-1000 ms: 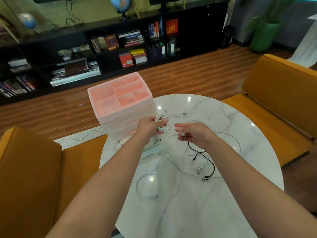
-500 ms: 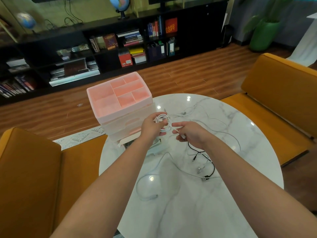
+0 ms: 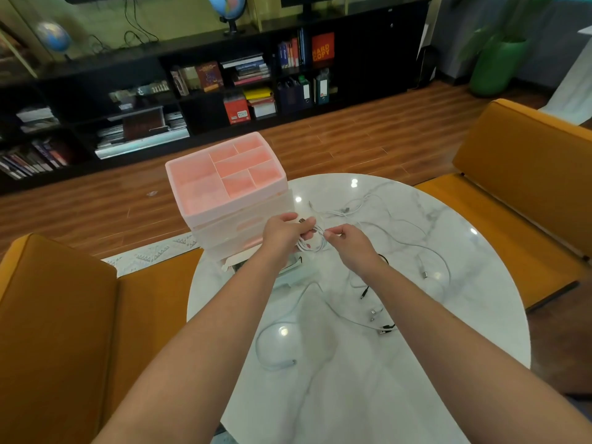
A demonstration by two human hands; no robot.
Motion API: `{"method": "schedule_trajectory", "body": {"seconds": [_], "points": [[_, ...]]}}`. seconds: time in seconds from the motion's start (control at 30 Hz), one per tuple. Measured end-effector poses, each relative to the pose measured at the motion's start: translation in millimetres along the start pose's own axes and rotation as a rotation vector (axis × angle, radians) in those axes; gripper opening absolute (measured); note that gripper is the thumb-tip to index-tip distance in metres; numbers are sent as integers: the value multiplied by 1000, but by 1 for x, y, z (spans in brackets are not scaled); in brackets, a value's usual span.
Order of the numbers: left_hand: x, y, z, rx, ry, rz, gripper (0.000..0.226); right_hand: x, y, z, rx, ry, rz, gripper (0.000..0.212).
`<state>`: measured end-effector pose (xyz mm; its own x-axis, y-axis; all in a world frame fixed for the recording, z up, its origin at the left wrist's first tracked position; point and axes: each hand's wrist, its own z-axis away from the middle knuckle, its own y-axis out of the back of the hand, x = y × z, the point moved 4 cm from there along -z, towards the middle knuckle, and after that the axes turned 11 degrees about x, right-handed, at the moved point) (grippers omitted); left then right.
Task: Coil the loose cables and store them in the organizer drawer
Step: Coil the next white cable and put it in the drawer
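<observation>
Both hands are up over the round marble table [image 3: 400, 395], close together, just in front of the pink organizer [image 3: 224, 184]. The left hand [image 3: 283, 232] grips a small coil of white cable [image 3: 312, 243], fingers curled round the loops, a dark plug poking out by the thumb. The right hand [image 3: 347, 246] pinches a strand of that same cable just beside the coil, fingertips nearly touching the left hand's. The organizer sits at the table's far left edge, its divided top tray open to view, pale drawers stacked below; under the left wrist its bottom drawer looks pulled out, though the arm hides most of it. On the marble, more white cables [image 3: 352, 209] trail loose beyond the hands, another white cable [image 3: 275, 347] loops near the forearms, and a black cable [image 3: 386, 328] lies with its plugs under the right arm. Orange seats [image 3: 57, 315] flank the table.
</observation>
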<state>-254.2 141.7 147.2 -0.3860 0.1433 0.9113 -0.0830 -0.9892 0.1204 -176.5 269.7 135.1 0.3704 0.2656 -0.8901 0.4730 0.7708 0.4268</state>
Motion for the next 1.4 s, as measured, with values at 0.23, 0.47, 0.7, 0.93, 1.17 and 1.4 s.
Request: {"method": "schedule_trajectory", "body": {"seconds": [0.23,0.47,0.7,0.93,1.17,1.4], "points": [[-10,-2,1,103,-81,-126,36,0,1,0,-150,-12,161,33],[-12,-4,1,14,-50,-43,37,4,8,-2,-210,-50,41,34],[-16,1,0,5,-21,147,35,9,7,-6,27,181,203,19],[-30,-8,-3,30,51,223,32,16,1,-1,111,-25,-32,24],[-45,-14,-3,6,55,244,35,22,-11,8,152,-305,-374,8],[-43,-13,2,75,-92,106,27,24,-19,11,119,-537,-704,22]]}}
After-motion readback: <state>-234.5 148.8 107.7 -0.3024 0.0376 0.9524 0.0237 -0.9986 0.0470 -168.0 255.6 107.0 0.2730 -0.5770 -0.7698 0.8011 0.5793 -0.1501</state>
